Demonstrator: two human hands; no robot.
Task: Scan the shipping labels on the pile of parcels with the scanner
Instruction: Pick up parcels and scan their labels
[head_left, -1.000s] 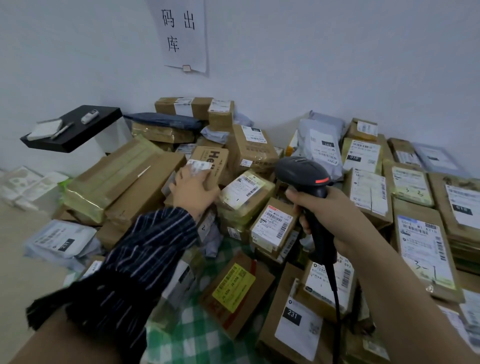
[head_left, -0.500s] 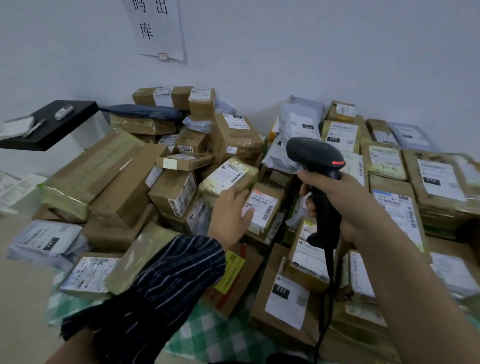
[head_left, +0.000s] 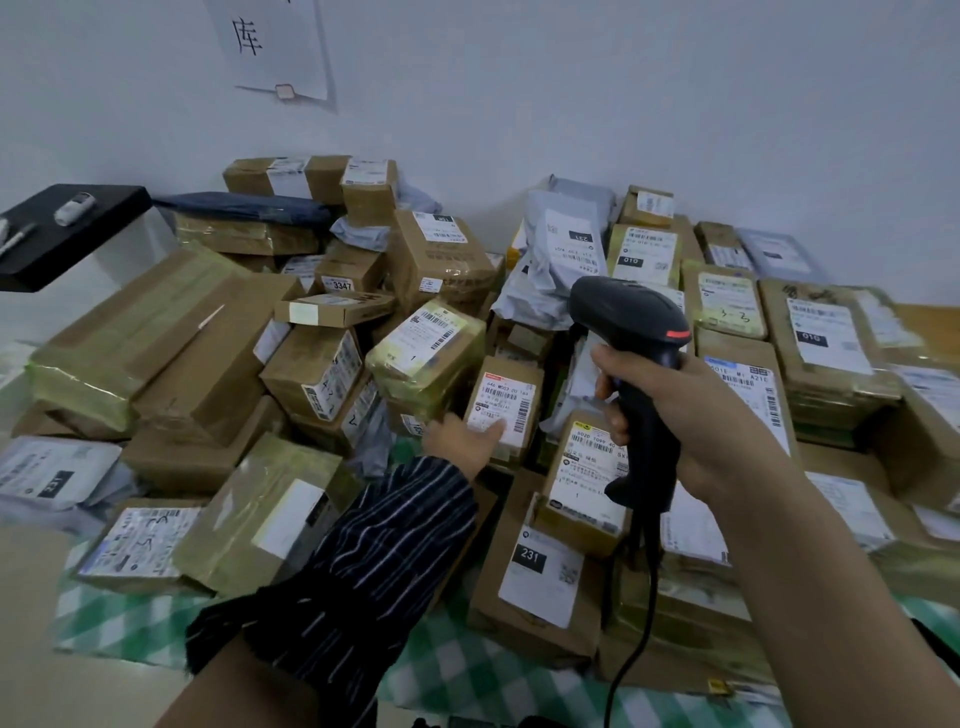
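A big pile of brown cardboard parcels (head_left: 218, 364) and grey mailer bags (head_left: 561, 244) with white shipping labels covers the floor against the wall. My right hand (head_left: 696, 415) grips the handle of a black barcode scanner (head_left: 631, 312), its head above the middle of the pile, its cable hanging down. My left hand (head_left: 460, 441), in a dark striped sleeve, rests on the lower edge of a small upright box with a red-topped label (head_left: 506, 397). Whether its fingers grip that box I cannot tell.
A green checked cloth (head_left: 467, 670) lies under the near parcels. A black shelf (head_left: 62, 228) with a small white device juts out at the left. A paper sign (head_left: 270, 47) hangs on the white wall. A box marked 231 (head_left: 540, 577) lies near me.
My left hand came off a box at the back left and moved right and nearer, onto the small red-topped label box. The scanner shifted right and slightly up in view.
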